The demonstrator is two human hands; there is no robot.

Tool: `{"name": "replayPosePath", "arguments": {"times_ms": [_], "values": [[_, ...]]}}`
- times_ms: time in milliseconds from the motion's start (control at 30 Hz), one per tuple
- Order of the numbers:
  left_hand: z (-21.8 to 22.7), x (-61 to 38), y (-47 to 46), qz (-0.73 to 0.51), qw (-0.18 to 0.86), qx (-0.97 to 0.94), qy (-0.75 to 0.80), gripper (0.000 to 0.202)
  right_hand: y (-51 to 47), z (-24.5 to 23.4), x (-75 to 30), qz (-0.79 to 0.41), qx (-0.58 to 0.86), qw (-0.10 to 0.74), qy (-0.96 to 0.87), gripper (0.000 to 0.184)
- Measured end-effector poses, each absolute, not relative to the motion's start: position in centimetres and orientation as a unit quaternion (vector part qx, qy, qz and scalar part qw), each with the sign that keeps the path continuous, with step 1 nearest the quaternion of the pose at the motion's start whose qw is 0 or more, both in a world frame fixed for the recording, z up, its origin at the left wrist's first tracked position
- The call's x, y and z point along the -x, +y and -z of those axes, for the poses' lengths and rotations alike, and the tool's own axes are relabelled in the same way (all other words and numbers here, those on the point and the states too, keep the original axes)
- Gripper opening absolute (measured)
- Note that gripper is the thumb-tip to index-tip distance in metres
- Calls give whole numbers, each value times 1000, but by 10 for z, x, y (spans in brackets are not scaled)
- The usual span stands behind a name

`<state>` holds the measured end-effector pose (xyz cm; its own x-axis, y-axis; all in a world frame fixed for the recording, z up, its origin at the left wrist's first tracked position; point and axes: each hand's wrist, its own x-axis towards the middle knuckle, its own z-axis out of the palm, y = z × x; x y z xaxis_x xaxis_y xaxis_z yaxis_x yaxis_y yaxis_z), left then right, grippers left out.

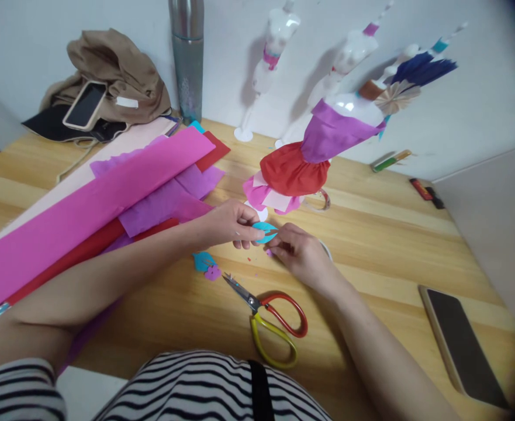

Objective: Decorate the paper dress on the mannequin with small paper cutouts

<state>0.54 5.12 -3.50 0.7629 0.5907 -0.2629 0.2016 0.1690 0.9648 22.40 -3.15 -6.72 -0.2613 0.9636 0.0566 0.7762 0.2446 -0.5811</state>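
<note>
My left hand [241,225] pinches a small blue leaf-shaped paper cutout [265,232] with slits in it. At the cutout's right tip, the fingers of my right hand [293,248] are closed together. Just below them lie scissors [253,304] with one red and one yellow handle, blades slightly apart. Left of the blades rest another blue paper piece [203,261] and a purple flower-shaped cutout [213,272]. Beyond my hands stands a white mannequin figure [316,146] dressed in a purple top and a red skirt with pink beneath.
Pink, purple and red paper sheets [108,204] lie on the left. Behind them are a brown cloth bag [108,70], a phone [85,105] and a metal bottle [187,64]. White figures [279,35] line the wall. Another phone [463,345] lies at right.
</note>
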Motion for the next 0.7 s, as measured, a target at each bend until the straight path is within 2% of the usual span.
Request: {"name": "replayPosePath", "arguments": {"times_ms": [67,233,367,500,700], "values": [[34,-5,52,-141,701,-627,310,12,-32,66,-228,-276,582,246,-724,10],[33,-4,52,-147,715,-612,303,12,-33,57,-231,-485,582,352,-550,24],[31,-5,49,-151,724,-600,304,13,-36,46,-229,-552,552,409,-473,32],[24,-7,44,-167,737,-581,303,14,-39,30,-227,-568,533,422,-464,30],[14,-6,36,-177,758,-564,274,19,-30,-3,-220,-467,537,491,-502,23]]}}
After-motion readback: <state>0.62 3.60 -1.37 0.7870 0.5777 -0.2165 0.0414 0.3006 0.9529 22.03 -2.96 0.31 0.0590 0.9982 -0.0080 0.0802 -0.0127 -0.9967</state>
